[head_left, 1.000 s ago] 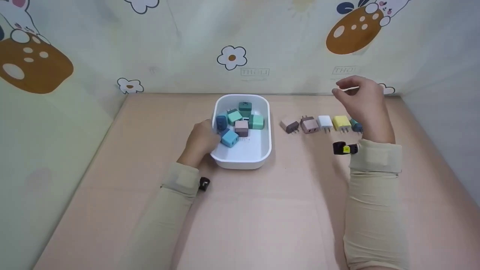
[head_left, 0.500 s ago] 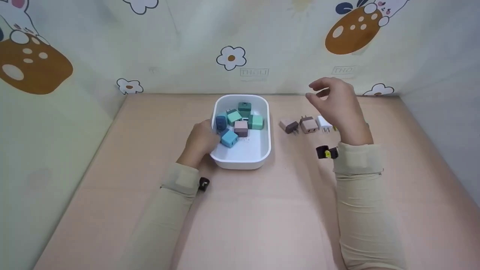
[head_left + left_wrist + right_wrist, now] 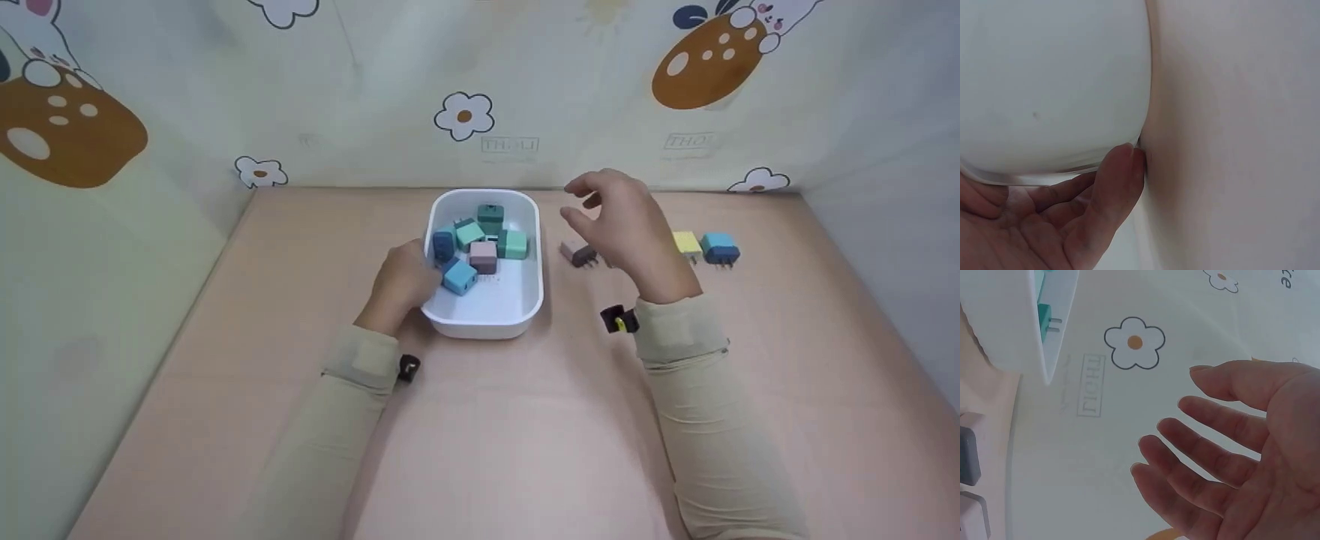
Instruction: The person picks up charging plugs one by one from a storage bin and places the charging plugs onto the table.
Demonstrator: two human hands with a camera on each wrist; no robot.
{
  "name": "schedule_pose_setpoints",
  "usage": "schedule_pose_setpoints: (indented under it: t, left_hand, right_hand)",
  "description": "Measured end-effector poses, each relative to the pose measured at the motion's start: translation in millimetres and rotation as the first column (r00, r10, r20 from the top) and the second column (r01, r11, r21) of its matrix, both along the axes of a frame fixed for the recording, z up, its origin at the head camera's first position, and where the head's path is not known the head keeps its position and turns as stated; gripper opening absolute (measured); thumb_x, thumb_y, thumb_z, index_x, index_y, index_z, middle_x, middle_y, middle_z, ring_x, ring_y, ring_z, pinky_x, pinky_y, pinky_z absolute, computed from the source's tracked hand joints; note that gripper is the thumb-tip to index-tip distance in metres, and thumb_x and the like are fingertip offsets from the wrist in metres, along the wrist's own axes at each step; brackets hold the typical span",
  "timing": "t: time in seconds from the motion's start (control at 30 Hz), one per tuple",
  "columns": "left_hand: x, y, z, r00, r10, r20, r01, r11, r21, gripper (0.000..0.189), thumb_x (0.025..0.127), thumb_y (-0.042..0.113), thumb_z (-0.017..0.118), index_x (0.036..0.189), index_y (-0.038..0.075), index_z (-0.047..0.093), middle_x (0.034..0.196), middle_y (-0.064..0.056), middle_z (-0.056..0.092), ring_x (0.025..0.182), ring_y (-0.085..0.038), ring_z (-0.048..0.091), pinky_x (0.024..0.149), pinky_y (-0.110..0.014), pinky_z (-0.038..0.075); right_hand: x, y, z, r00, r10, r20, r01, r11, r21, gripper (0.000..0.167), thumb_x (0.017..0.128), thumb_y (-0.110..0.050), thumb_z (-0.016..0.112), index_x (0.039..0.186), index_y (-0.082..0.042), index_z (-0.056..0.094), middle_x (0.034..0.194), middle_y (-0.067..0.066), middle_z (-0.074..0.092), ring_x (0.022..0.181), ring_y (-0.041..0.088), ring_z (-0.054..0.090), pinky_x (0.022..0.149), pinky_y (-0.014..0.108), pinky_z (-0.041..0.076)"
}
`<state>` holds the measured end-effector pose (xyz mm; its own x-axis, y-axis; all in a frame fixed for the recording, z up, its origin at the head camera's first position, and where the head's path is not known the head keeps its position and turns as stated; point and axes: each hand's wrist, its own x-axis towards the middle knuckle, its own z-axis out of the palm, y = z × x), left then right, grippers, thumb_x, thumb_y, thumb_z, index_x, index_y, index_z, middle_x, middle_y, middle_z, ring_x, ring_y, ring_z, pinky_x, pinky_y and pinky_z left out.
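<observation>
My left hand (image 3: 405, 277) holds the left side of a white plastic tray (image 3: 486, 328); in the left wrist view its thumb (image 3: 1117, 180) lies against the tray's outer wall. Several small two-tone plug chargers sit inside, among them a light blue one (image 3: 460, 277), a mauve one (image 3: 483, 257) and a mint green one (image 3: 513, 244). To the right of the tray, my right hand (image 3: 626, 232) hovers over a row of chargers, fingers loosely bent and nothing in them. A brown-and-mauve charger (image 3: 579, 253) shows beside its thumb; the hand and wrist cover others in the row.
At the row's right end, a yellow charger (image 3: 686, 245) and a blue charger (image 3: 720, 249) lie on the pink-beige tabletop (image 3: 480, 442). A patterned curtain-like wall (image 3: 360, 127) closes off the back and sides.
My right hand has moved left along the row, toward the tray, uncovering the blue charger and now hiding the white one. My left hand and the tray have stayed in place.
</observation>
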<state>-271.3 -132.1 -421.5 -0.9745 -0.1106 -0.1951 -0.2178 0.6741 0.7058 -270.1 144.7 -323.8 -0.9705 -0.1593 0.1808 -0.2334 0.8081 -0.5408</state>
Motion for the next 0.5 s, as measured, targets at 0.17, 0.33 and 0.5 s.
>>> schedule_pose_setpoints:
  t: [0.17,0.33,0.5]
  left_hand:
    - [-0.1,-0.2,-0.3,1.0,-0.009,-0.001,0.009,1.0,-0.005,0.051,0.102,0.004,0.061,0.153,0.002,0.052,0.142,-0.019,0.063,0.118,-0.034,0.069,0.1,-0.048,0.06]
    - [1.2,-0.2,0.4,1.0,-0.009,-0.007,0.009,1.0,0.003,0.052,0.103,0.005,0.06,0.154,0.001,0.051,0.142,-0.02,0.063,0.114,-0.034,0.07,0.097,-0.048,0.061]
    - [1.3,-0.2,0.0,1.0,0.0,-0.011,0.0,1.0,0.008,0.052,0.103,0.006,0.061,0.154,0.002,0.051,0.143,-0.02,0.063,0.116,-0.035,0.07,0.097,-0.049,0.061]
  right_hand:
    - [2.3,-13,-4.6,0.999,0.032,0.017,-0.032,0.999,0.022,0.036,0.101,-0.021,0.073,0.136,-0.011,0.07,0.134,0.009,0.066,0.122,0.028,0.061,0.095,0.045,0.06]
    - [5.0,-25,-9.2,0.996,0.084,-0.016,-0.083,0.995,0.052,0.034,0.1,-0.02,0.075,0.132,-0.011,0.073,0.129,0.007,0.068,0.119,0.026,0.064,0.095,0.044,0.059]
    - [8.6,-37,-15.5,0.99,0.143,-0.024,-0.14,0.986,0.093,0.033,0.098,-0.02,0.077,0.13,-0.011,0.074,0.128,0.007,0.068,0.116,0.026,0.065,0.094,0.041,0.059]
